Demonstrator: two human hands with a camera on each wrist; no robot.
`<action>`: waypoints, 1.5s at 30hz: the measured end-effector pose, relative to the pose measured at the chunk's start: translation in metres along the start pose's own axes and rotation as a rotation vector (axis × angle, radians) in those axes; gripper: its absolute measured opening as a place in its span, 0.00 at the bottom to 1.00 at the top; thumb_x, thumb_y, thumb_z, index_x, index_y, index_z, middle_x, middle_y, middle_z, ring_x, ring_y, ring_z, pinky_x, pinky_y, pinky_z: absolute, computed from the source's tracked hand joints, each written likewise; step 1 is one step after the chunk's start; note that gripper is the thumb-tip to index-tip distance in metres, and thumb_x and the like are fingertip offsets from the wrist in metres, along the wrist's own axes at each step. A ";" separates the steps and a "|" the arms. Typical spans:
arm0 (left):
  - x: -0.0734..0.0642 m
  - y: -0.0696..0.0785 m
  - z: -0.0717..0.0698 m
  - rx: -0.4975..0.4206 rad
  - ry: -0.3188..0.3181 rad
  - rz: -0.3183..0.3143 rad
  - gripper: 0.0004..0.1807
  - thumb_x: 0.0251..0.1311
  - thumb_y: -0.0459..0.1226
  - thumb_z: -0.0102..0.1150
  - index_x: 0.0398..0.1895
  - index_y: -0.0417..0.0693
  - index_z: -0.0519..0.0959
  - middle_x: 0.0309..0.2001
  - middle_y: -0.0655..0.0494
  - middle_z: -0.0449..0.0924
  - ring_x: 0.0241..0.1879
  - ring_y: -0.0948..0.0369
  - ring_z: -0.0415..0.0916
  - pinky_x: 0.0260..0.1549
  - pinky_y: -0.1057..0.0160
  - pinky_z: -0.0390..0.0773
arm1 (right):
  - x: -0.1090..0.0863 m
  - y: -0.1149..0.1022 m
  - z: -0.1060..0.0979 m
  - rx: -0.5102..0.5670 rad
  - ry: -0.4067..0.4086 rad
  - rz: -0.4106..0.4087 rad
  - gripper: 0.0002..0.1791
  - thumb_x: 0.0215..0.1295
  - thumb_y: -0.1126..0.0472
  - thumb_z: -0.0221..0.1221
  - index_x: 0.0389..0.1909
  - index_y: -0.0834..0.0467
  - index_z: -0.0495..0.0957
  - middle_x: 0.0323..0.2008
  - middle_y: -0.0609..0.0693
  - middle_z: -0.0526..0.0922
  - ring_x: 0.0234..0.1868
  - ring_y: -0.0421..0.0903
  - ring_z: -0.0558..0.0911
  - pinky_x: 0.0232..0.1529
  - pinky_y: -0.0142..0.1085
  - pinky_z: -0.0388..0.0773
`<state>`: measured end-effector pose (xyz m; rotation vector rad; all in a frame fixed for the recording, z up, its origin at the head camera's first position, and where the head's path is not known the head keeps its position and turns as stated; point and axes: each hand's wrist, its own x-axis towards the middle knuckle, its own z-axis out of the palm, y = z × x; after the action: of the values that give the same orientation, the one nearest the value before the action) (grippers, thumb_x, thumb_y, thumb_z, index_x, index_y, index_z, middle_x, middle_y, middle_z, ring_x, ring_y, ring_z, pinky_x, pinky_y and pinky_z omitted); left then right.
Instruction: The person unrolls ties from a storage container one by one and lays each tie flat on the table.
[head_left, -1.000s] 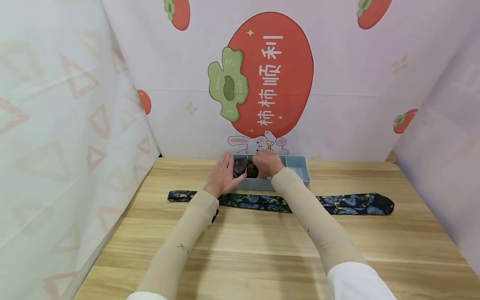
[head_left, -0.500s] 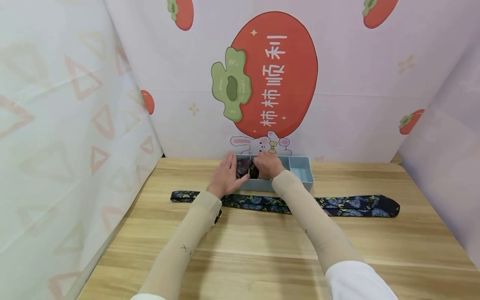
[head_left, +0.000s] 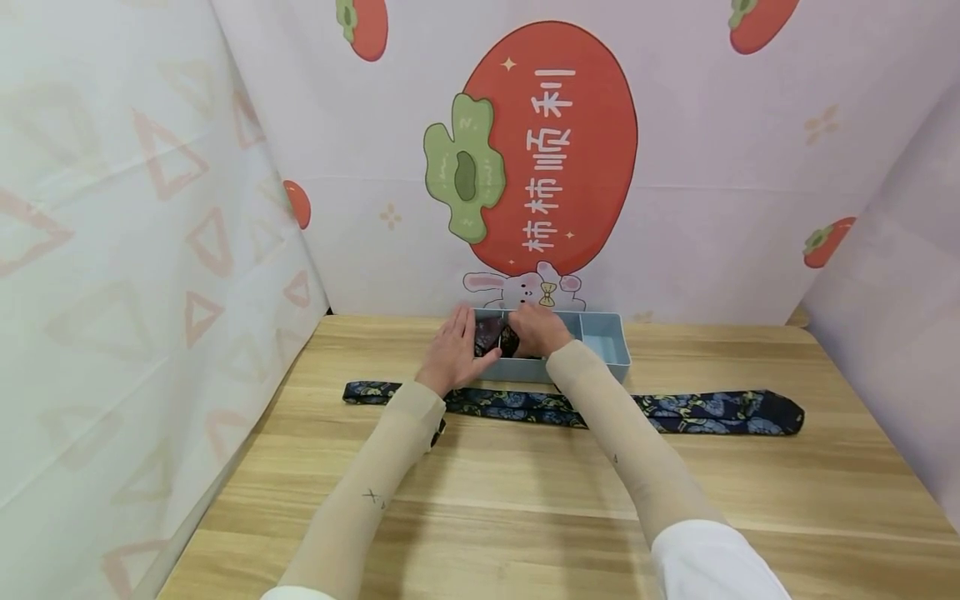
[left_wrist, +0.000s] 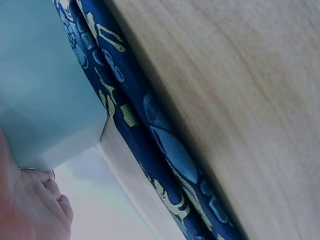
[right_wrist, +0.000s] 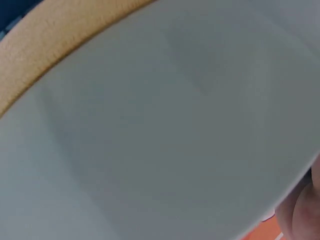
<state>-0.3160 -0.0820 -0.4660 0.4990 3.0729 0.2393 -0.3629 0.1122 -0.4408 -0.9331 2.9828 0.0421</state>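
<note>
A light-blue divided box [head_left: 525, 370] stands against the back of the table. My left hand [head_left: 452, 350] lies along its left end with straight fingers, the thumb reaching over the front rim. A dark purple folded cloth [head_left: 487, 333] sits in the leftmost compartment. In the neighbouring compartment my right hand [head_left: 538, 330], fingers curled, grips a dark rolled necktie [head_left: 509, 342] with a gold pattern, partly hidden by the hand. A navy necktie [head_left: 720, 412] with blue and yellow figures lies lengthwise in front of the box, passing beneath both forearms.
The patterned backdrop [head_left: 375, 267] rises directly behind the box, and a side curtain [head_left: 150, 333] borders the table on the left. The box's right-end compartment [head_left: 602, 337] shows its bare floor. Wooden tabletop [head_left: 510, 517] extends in front of the navy necktie.
The whole head view has shifted slightly, so everything appears a little further right. My right hand covers slightly more of the rolled necktie. The left hand stays at the box's end.
</note>
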 end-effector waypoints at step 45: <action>-0.002 -0.001 0.002 -0.028 0.016 -0.008 0.55 0.73 0.69 0.40 0.85 0.37 0.44 0.87 0.41 0.41 0.87 0.48 0.39 0.85 0.49 0.48 | -0.007 0.007 -0.073 0.204 -0.193 0.061 0.20 0.61 0.51 0.76 0.40 0.60 0.80 0.31 0.53 0.77 0.31 0.48 0.76 0.30 0.35 0.72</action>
<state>-0.3145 -0.0833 -0.4687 0.4862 3.0822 0.2876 -0.3619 0.1193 -0.3678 -0.7685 2.7726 -0.1585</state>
